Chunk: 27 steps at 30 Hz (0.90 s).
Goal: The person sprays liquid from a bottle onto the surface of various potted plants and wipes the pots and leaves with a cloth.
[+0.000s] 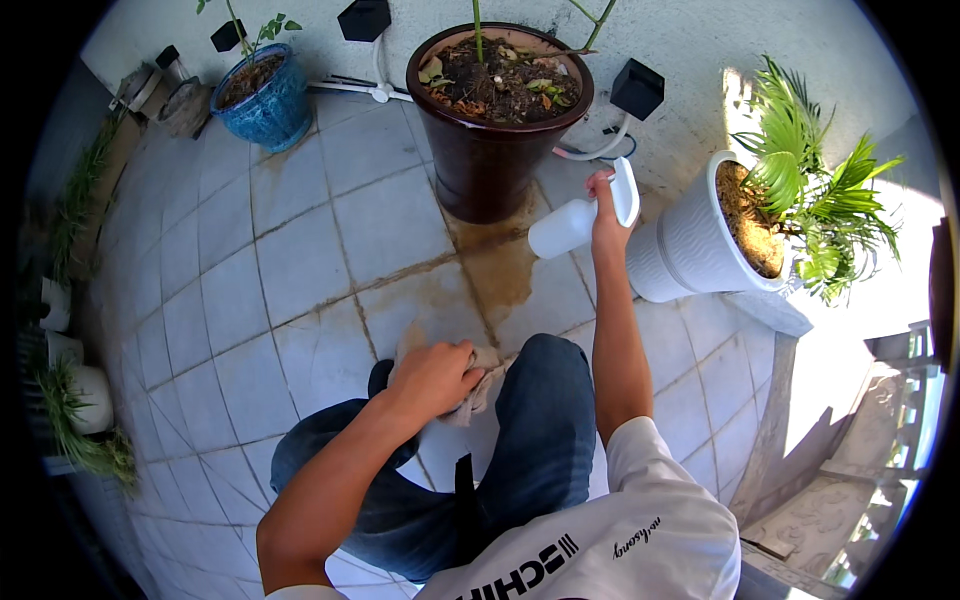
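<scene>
A white spray bottle (562, 228) is in my right hand (608, 222), tilted with its body toward the left, in front of the white plant pot. My fingers wrap round its neck near the white spray head (626, 190). In my left hand (432, 378) is a beige cloth (478, 398), bunched under the closed fingers between my knees. Part of the cloth is hidden by that hand. A brown stain (500, 285) spreads over the tiles just below the dark brown pot (478, 170).
Grey-white floor tiles (300, 255) surround me. Along the wall stand a blue pot (265, 105) with a plant, black box-shaped lamps (637, 90) and a pale hose (600, 150). At right a white ribbed pot (670, 250) holds a palm (800, 180). More potted plants (88, 400) line the left.
</scene>
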{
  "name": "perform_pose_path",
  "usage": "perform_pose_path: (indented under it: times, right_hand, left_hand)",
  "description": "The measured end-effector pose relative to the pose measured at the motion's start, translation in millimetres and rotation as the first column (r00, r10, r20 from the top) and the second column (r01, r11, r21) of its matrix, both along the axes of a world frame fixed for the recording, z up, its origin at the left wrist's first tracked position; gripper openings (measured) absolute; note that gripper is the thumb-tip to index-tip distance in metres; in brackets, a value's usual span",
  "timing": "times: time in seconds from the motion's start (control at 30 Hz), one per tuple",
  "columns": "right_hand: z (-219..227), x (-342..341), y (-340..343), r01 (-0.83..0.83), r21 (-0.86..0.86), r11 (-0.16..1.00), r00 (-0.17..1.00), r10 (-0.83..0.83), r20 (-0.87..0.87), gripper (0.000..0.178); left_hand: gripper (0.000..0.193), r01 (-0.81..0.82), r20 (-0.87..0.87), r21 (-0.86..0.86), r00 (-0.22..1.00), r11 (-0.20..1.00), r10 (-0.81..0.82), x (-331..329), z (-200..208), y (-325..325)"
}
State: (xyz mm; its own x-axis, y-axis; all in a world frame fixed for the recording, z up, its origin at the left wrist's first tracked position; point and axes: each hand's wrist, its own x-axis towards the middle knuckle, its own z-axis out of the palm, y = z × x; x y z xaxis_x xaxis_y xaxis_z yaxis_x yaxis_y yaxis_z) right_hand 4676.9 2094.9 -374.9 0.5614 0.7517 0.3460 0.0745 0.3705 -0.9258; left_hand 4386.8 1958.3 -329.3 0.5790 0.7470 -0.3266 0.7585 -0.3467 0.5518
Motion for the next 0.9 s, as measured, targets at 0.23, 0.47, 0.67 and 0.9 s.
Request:
perform_pose_path:
  times: [0.23, 0.47, 0.67, 0.9]
  right_hand:
    - [22, -79, 0, -0.202, 0.006, 0.979, 0.962, 0.197, 0.189, 0.015]
    - [23, -165, 39, -0.317, 0.019, 0.948, 0.880, 0.286, 0.379, 0.018]
    - [4, -182, 25, -0.320, -0.015, 0.947, 0.881, 0.303, 0.364, 0.022]
    - [-81, -150, -24, -0.308, -0.275, 0.911, 0.768, 0.409, 0.494, 0.023]
  left_hand:
    - [0.032, 0.036, -0.052, 0.011, 0.998, 0.999, -0.035, 4, -8, -5]
    - [0.033, 0.100, -0.076, -0.012, 0.992, 0.995, -0.101, 14, -11, -10]
    - [0.032, 0.096, -0.043, -0.009, 0.994, 0.995, -0.096, 11, -8, -11]
    - [0.031, 0.120, -0.057, -0.030, 0.991, 0.992, -0.122, 10, -11, -11]
